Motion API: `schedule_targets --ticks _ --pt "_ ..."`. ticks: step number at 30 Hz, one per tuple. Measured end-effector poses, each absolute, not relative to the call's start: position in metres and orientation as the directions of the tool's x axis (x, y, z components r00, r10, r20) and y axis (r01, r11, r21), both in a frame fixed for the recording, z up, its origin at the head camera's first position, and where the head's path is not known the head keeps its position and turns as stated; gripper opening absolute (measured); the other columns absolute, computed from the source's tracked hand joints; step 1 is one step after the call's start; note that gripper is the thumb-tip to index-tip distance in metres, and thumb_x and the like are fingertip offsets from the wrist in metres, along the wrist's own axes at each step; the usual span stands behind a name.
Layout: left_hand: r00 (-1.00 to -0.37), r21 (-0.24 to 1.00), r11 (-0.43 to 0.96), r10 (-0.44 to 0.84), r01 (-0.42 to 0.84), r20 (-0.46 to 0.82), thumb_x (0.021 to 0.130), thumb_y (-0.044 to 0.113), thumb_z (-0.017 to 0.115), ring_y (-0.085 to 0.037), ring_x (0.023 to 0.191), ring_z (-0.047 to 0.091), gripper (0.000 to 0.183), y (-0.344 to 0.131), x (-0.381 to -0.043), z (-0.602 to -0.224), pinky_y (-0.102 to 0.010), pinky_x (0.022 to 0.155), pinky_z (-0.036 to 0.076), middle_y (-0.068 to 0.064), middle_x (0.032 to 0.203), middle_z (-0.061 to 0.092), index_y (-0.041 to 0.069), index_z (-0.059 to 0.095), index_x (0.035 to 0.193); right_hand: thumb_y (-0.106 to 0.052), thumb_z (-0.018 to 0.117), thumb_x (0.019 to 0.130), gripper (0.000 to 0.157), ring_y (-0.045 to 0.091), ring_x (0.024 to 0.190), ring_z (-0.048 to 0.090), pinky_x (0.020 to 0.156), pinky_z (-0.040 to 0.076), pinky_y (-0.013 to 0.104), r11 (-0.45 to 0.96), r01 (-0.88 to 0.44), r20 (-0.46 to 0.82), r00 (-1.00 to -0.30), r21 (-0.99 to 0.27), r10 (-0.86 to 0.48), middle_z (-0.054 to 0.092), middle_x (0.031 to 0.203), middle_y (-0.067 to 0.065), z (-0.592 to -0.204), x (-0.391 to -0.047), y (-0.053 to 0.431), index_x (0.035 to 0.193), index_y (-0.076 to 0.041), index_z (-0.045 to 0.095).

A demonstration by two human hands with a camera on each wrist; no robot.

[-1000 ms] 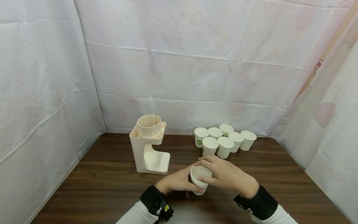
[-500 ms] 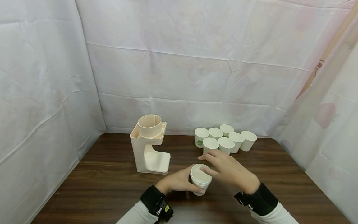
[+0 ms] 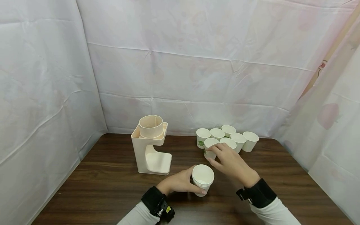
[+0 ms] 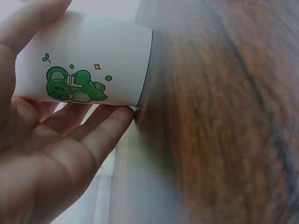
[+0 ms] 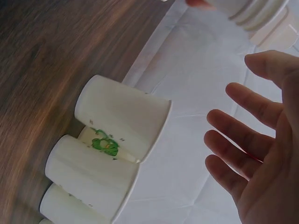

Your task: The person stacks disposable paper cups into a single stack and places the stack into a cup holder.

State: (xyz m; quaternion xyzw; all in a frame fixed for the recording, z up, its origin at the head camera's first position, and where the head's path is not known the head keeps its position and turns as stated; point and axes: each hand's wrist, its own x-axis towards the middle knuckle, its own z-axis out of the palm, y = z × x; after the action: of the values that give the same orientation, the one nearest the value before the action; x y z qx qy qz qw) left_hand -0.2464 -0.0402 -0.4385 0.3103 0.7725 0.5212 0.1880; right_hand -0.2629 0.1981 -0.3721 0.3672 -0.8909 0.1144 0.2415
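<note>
My left hand (image 3: pixel 182 182) grips a stack of nested white paper cups (image 3: pixel 203 178), thumb at the near side and fingers behind. In the left wrist view the outer paper cup (image 4: pixel 93 42) shows a green cartoon animal, and its base is right at the tabletop. My right hand (image 3: pixel 232 161) reaches over the front of a group of upright paper cups (image 3: pixel 248 145). Its fingers are spread and hold nothing; in the right wrist view a gap separates the fingertips (image 5: pixel 215 116) from the nearest paper cup (image 5: pixel 126 114).
A cream-coloured stand (image 3: pixel 137 153) with a round open tube (image 3: pixel 150 129) on top and a flat foot stands left of the hands. White cloth (image 3: pixel 180 72) hangs behind and at both sides of the dark wooden table (image 3: pixel 92 184).
My right hand has left the rim of the cup stack and moved away toward the cups at the back. My left hand still holds the stack in the same place.
</note>
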Motion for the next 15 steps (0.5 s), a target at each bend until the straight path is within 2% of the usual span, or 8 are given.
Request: schedule_targets --ticks 15 --pt "-0.739 0.917 0.272 0.673 0.293 0.037 0.078 0.026 0.088 -0.006 0.112 0.057 0.077 -0.04 -0.248 -0.439 -0.031 0.099 0.042 0.013 0.118 0.062 0.022 0.045 0.142 -0.026 0.071 0.094 0.034 0.031 0.11 0.057 0.086 0.049 0.044 0.771 -0.631 0.456 -0.712 -0.082 -0.534 0.064 0.119 0.01 -0.381 -0.286 0.204 0.121 -0.005 0.066"
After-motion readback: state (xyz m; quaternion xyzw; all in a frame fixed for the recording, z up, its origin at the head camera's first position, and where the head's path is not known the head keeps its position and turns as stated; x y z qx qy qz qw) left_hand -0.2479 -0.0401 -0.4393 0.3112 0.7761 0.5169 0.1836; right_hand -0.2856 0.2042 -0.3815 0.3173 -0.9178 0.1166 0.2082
